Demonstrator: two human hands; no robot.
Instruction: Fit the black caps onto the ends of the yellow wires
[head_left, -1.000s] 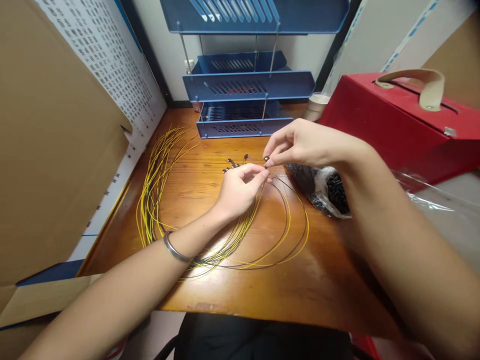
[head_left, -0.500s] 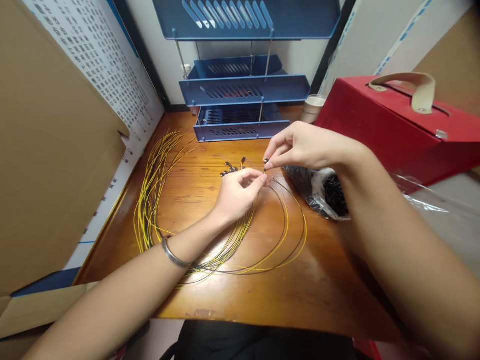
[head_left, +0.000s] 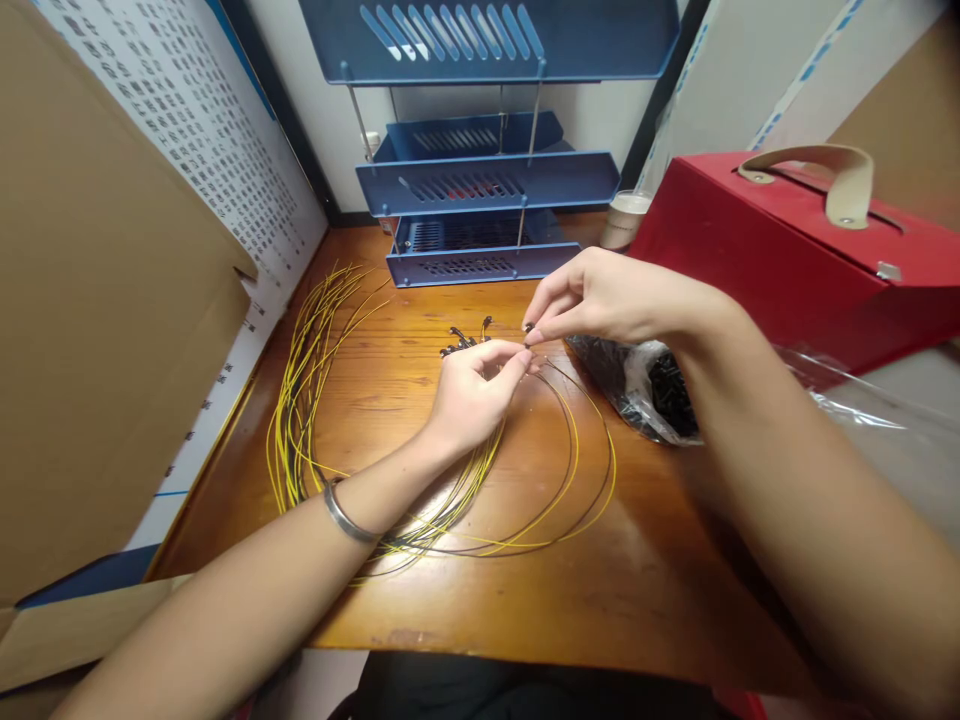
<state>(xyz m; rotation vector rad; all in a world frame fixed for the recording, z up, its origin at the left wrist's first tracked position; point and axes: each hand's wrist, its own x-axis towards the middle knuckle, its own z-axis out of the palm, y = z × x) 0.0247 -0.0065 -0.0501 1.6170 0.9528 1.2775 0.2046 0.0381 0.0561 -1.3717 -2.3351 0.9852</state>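
Table (head_left: 570,610); hands (head_left: 472,395) (head_left: 585,300) closer than before

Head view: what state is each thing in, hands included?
Yellow and black wires: loosely looped
Left hand: pinched, apparently on a wire
Right hand: pinched on small black piece
Plastic bag: open, black pieces showing
Red box: appears shut
Blue rack: upright, tiers stacked
Cup: upright, partly hidden
Bracelet: worn, left arm

The left arm (head_left: 262,580) reaches in from eight o'clock, the right arm (head_left: 795,460) from four, its wrist (head_left: 705,315) sharply bent. The left hand (head_left: 472,395) pinches toward two o'clock; just beside it, the right hand (head_left: 592,300) pinches toward eight.
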